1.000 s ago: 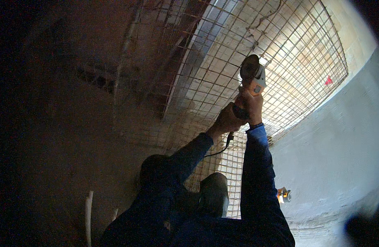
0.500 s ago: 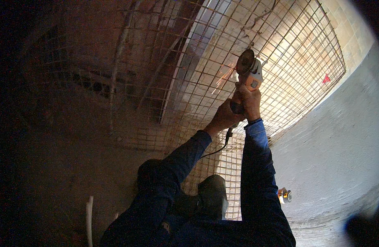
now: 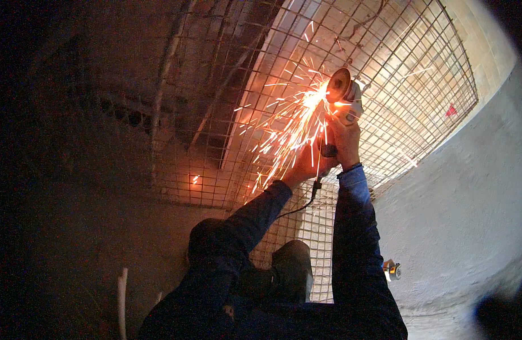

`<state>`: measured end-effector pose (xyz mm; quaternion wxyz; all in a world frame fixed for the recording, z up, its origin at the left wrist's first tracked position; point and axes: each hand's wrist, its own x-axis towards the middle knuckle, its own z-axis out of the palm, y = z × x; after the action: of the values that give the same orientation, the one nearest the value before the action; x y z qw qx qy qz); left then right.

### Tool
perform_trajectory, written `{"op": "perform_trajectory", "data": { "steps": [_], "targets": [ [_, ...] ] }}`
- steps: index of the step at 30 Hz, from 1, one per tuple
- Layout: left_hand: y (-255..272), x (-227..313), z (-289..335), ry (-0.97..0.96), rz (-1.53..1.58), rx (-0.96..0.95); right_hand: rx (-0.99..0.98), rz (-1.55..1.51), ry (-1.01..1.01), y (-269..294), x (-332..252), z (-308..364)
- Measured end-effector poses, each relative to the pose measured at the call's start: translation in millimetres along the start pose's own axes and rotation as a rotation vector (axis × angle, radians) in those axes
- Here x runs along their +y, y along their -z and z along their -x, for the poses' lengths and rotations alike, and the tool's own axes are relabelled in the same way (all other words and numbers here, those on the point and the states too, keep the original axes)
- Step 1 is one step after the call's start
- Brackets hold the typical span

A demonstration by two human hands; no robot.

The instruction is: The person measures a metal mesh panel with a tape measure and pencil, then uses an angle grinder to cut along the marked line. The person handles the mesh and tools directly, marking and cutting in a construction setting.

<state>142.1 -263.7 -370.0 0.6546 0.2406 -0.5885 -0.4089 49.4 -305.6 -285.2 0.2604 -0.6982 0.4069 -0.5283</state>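
Both my hands grip an angle grinder [image 3: 353, 101], its round disc [image 3: 338, 86] up against a wire mesh [image 3: 402, 73]. Bright orange sparks [image 3: 295, 122] pour from the disc toward the lower left, passing over my left hand. That left hand [image 3: 307, 163] is wrapped round the rear of the grinder's body, partly hidden by the glare. Closer to the grinder's head, my right hand [image 3: 346, 141] closes on the body. A black power cord [image 3: 312, 198] runs down from the tool past my left sleeve.
A pale plastered wall [image 3: 453, 187] curves along the right. Low beside it is a small yellow and black object [image 3: 392, 270]. A red scrap [image 3: 451, 110] shows near the mesh's right edge. At lower left a pale tube [image 3: 122, 303] stands out in the dark. My boot [image 3: 292, 266] is below.
The sparks have grown from a few thin streaks into a wide, bright spray. The grinder and both hands have barely shifted.
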Motion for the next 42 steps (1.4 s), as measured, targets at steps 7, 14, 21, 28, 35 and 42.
{"op": "perform_trajectory", "data": {
  "steps": [7,14,21,28,35,42],
  "targets": [
    [-8.6,-11.6,8.5,-0.063,0.052,0.014,-0.007,-0.111,0.100,1.0,-1.3,3.8],
    [-13.3,-13.5,2.5,-0.083,-0.029,0.047,-0.046,0.174,0.274,6.6,2.6,-1.4],
    [-9.0,12.7,9.3,-0.034,0.008,0.002,-0.035,-0.015,0.123,6.0,2.3,-2.9],
    [-12.5,15.7,9.1,0.067,0.030,0.063,-0.141,0.692,0.688,23.2,9.7,-7.7],
    [-21.5,-41.1,-4.9,-0.023,0.599,-0.073,-0.155,0.301,0.114,20.0,10.5,-11.2],
    [-14.4,9.4,12.3,0.066,0.014,0.087,-0.143,0.072,0.085,21.4,18.5,-6.3]
  ]
}}
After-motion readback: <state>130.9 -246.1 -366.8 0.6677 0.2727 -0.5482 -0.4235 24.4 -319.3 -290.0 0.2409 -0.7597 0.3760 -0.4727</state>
